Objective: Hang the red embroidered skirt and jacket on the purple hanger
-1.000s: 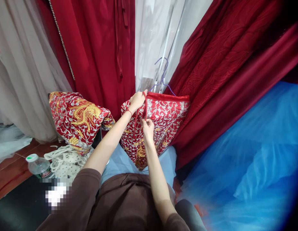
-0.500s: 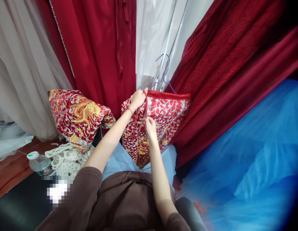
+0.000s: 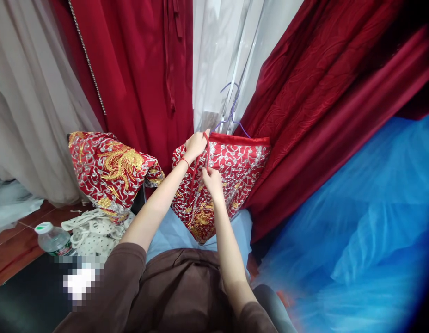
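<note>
Pinching the red ribbon (image 3: pixel 208 156), the right hand (image 3: pixel 212 181) worked below the left hand (image 3: pixel 196 144), which gripped the garment's (image 3: pixel 251 159) top edge. Garment rested on the lap (image 3: pixel 241 227), hanger (image 3: pixel 231 107) already at its waistband (image 3: pixel 247 141); no finished knot visible.

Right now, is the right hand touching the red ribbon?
Touching. In the head view, the red ribbon runs from the left hand down to the right hand, meeting its fingertips without any visible gap.
</note>
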`<act>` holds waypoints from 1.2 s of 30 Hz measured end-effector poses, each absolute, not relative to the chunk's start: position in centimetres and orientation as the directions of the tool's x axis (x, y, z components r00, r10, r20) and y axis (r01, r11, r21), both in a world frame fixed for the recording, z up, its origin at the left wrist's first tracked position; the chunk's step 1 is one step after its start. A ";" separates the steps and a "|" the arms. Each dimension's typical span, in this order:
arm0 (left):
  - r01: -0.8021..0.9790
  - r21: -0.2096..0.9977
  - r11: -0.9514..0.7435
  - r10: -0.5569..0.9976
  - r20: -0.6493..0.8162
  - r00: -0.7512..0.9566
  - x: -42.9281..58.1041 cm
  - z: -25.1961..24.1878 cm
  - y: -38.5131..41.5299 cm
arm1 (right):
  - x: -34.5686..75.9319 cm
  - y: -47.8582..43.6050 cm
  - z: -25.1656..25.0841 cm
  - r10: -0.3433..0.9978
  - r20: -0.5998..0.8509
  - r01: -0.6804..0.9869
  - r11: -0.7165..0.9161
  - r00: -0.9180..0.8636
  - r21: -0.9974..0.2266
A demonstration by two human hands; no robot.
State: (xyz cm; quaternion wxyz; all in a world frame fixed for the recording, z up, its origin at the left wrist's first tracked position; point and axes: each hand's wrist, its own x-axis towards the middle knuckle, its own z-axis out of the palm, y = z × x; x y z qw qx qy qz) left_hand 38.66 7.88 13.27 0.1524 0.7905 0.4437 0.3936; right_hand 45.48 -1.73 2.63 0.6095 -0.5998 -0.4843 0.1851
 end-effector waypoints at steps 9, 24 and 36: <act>0.578 0.584 -0.570 0.815 0.495 0.303 38.6 13.1 7.8 | 45.5 -0.6 2.1 0.895 0.201 0.007 0.217 0.398 -0.976; 0.603 0.547 -0.581 0.798 0.528 0.290 38.9 13.0 7.7 | 44.7 0.8 1.4 0.819 0.256 -0.184 0.397 0.513 -0.899; 0.615 0.526 -0.587 0.790 0.541 0.290 39.0 12.7 8.2 | 45.5 -1.7 2.5 0.803 0.416 0.126 0.402 0.428 -0.907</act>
